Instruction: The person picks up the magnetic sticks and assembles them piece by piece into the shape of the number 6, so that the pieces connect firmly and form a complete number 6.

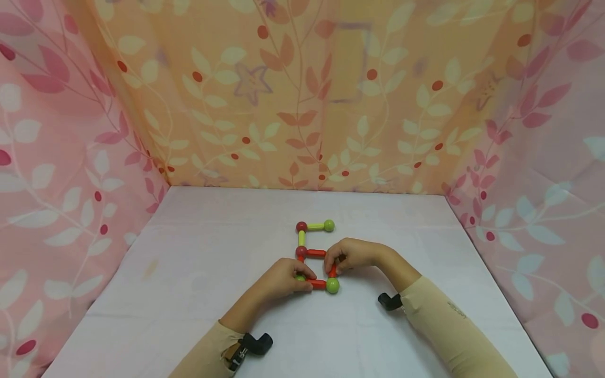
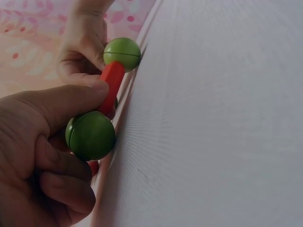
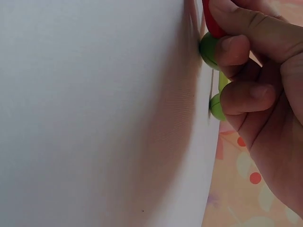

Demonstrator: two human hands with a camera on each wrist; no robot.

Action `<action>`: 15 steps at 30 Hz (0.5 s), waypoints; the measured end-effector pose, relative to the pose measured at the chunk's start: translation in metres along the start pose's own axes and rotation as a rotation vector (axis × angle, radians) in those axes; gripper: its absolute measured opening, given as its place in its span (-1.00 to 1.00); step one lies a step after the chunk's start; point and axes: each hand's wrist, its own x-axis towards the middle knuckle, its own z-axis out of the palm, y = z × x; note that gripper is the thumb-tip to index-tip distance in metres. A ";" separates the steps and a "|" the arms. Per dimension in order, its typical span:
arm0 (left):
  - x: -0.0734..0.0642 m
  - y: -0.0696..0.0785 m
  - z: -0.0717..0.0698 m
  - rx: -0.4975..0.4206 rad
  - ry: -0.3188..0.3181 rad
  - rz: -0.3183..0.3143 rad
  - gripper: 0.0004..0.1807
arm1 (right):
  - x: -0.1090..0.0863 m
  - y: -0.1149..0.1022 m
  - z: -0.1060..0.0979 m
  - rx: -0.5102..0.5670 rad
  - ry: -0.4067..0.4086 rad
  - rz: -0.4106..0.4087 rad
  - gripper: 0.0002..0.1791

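Note:
A figure of balls and sticks lies on the white table. Its upper part has a light green ball (image 1: 329, 225), a yellow-green stick (image 1: 315, 227) and a dark red ball (image 1: 301, 227). Below, red sticks and green balls form a square loop. My left hand (image 1: 285, 278) holds the lower left corner, fingers about a green ball (image 2: 92, 136) and thumb on the bottom red stick (image 2: 112, 82). At the loop's right side my right hand (image 1: 353, 254) pinches an upright red stick (image 1: 333, 271) above the lower right green ball (image 1: 333, 285). My right fingers hide the upper right corner.
The white tabletop (image 1: 198, 236) extends around the figure. An orange patterned cloth (image 1: 302, 105) hangs at the back, with pink patterned cloths (image 1: 61, 199) along the sides. Black wrist cameras (image 1: 257, 344) sit on both sleeves.

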 end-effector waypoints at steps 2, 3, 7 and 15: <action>0.000 0.001 0.000 0.001 -0.004 -0.002 -0.83 | -0.002 -0.001 0.001 0.001 0.009 0.005 -0.70; 0.000 0.001 0.000 0.004 -0.005 -0.003 -0.83 | -0.003 -0.001 0.002 0.001 0.013 0.006 -0.70; -0.001 0.003 0.000 0.014 -0.007 -0.002 -0.83 | -0.006 -0.002 0.004 0.001 0.029 -0.004 -0.71; -0.001 0.003 -0.002 0.030 -0.001 0.004 -0.83 | -0.015 0.000 0.006 -0.032 0.139 -0.042 -0.73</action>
